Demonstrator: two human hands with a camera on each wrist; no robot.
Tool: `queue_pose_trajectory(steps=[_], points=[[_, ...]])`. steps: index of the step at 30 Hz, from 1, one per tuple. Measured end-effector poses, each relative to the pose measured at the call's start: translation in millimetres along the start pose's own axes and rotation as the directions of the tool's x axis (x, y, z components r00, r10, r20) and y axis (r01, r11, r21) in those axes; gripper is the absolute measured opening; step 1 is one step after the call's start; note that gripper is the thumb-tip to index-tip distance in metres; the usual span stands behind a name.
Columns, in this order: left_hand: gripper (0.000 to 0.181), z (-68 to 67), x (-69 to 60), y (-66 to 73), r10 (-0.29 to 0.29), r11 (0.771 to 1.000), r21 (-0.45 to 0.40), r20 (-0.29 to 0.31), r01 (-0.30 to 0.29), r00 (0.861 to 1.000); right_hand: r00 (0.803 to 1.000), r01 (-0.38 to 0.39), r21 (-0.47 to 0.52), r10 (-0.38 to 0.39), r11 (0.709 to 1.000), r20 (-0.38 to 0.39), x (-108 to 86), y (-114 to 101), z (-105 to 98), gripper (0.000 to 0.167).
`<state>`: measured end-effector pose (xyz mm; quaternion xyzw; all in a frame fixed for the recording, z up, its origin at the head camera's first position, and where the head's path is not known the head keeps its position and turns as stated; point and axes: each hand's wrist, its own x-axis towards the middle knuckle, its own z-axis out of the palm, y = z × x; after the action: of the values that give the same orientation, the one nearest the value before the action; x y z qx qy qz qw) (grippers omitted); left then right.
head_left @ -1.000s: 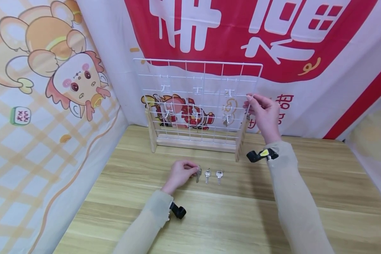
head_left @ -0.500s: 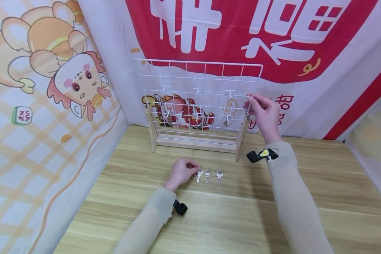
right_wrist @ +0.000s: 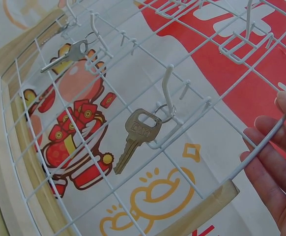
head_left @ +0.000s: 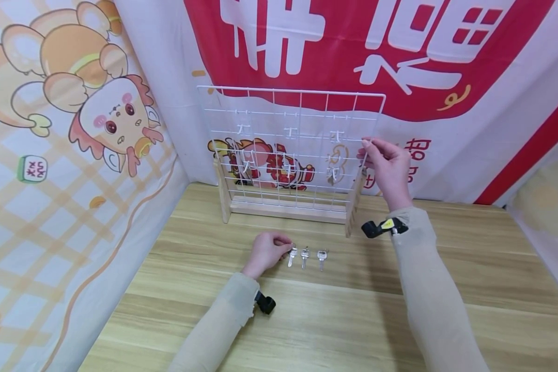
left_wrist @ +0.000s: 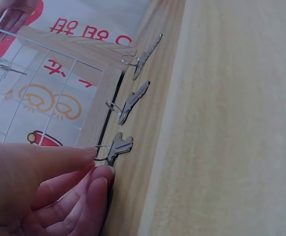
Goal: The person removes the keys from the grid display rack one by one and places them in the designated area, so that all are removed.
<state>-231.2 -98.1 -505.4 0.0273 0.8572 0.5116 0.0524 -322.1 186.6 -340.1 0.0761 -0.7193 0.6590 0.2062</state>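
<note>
My left hand (head_left: 266,254) pinches the ring of the leftmost silver key (head_left: 292,256) between thumb and index finger, low at the tabletop. Two more silver keys with rings lie in a row to its right, a middle key (head_left: 304,258) and a right-hand key (head_left: 322,259). Behind them stands a white wire grid rack (head_left: 299,155) on a wooden base. With thumb and fingers, my right hand (head_left: 388,165) holds the rack's right edge wire. In the right wrist view, a key (right_wrist: 139,135) hangs by its ring from a white hook (right_wrist: 167,88), and another key (right_wrist: 67,56) hangs farther along.
Several white hooks sit in two rows on the grid, including an upper hook (head_left: 290,133). The wooden table (head_left: 316,320) runs up to a red-and-white printed cloth (head_left: 279,51) behind the rack. A cartoon-printed cloth (head_left: 88,206) borders the left side.
The leftmost key has turned in my left fingers, its bright face now towards the head camera. My left hand has shifted slightly right; my right hand stays on the rack.
</note>
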Motion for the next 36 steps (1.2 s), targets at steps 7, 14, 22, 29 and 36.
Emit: queue_pose_trajectory(steps=[7,14,22,29,36], points=[[0.025,-6.8,2.6,-1.4,-0.013,0.999,-0.041,-0.012,0.012,1.000,1.000,-0.006,-0.006,0.006,1.000,-0.003,0.8,-1,0,0.036],[0.031,-31.8,9.1,7.2,-0.021,0.997,-0.083,-0.146,0.009,0.989,1.000,-0.011,0.016,0.011,1.000,0.000,1.2,-1,0,0.036],[0.030,-76.1,20.4,29.6,0.094,0.970,-0.173,-0.389,-0.173,0.916,1.000,-0.011,0.016,0.011,1.000,0.002,1.1,1,0,0.036],[0.028,-106.4,35.0,35.7,0.130,0.945,-0.188,-0.537,-0.268,0.834,1.000,-0.015,-0.009,0.015,1.000,0.007,1.5,0,0,0.035],[0.032,-120.0,49.7,40.6,0.147,0.928,-0.208,-0.557,-0.309,0.817,1.000,-0.008,-0.022,0.008,1.000,0.004,1.0,2,-1,0.036]])
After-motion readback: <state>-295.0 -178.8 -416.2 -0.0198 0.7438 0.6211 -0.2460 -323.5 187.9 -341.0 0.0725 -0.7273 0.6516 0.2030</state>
